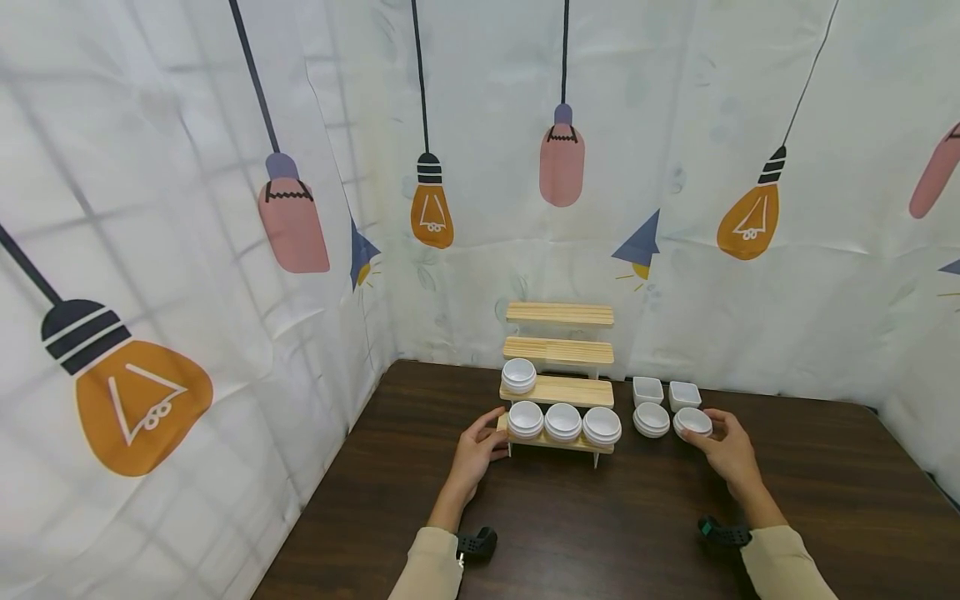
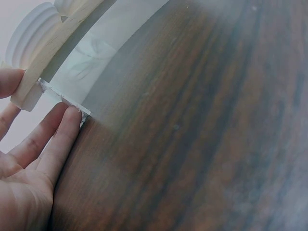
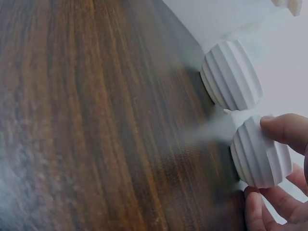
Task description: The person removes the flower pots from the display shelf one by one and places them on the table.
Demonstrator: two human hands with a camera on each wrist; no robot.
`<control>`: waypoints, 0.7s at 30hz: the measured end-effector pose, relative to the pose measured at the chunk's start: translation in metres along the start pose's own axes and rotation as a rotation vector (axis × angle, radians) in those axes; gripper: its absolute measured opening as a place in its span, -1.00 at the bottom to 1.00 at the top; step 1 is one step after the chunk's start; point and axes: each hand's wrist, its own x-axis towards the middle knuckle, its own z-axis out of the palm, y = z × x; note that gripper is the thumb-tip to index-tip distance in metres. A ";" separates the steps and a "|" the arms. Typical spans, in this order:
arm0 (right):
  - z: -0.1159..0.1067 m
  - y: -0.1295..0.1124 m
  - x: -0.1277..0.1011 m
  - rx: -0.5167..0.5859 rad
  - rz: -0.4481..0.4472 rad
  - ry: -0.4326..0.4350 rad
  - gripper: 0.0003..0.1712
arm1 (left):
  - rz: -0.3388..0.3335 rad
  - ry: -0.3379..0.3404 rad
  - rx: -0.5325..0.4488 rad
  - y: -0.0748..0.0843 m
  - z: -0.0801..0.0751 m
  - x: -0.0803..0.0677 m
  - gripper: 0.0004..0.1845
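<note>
A tiered display stand point(image 1: 555, 392) with pale wooden shelves and clear supports stands on the table. My left hand point(image 1: 471, 460) holds the left end of its lowest shelf point(image 2: 53, 50), thumb at the wood and two fingertips against the clear leg point(image 2: 65, 97). Three white round ribbed bowls, the middle one point(image 1: 562, 422) among them, sit along that shelf. Another round bowl point(image 1: 518, 376) is at the left of the shelf above. To the right, my right hand point(image 1: 731, 458) grips a white ribbed bowl point(image 3: 260, 154) between thumb and fingers, close over the tabletop.
Beside the gripped bowl is another round bowl point(image 1: 651, 419). Two white square bowls, left point(image 1: 647, 390) and right point(image 1: 684, 395), stand behind them. The dark wooden table point(image 1: 645, 517) meets a white curtain point(image 1: 480, 283) with printed lamps at the back and left.
</note>
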 end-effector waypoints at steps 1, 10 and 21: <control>0.000 0.000 0.000 -0.004 0.000 0.002 -0.07 | 0.000 0.000 0.000 0.000 0.000 0.000 -0.49; 0.001 0.002 0.000 -0.023 -0.018 0.010 -0.08 | 0.012 -0.002 -0.004 -0.001 0.001 -0.001 -0.49; 0.001 0.009 -0.001 -0.035 -0.039 0.002 -0.06 | 0.009 0.001 0.001 0.000 0.000 -0.001 -0.49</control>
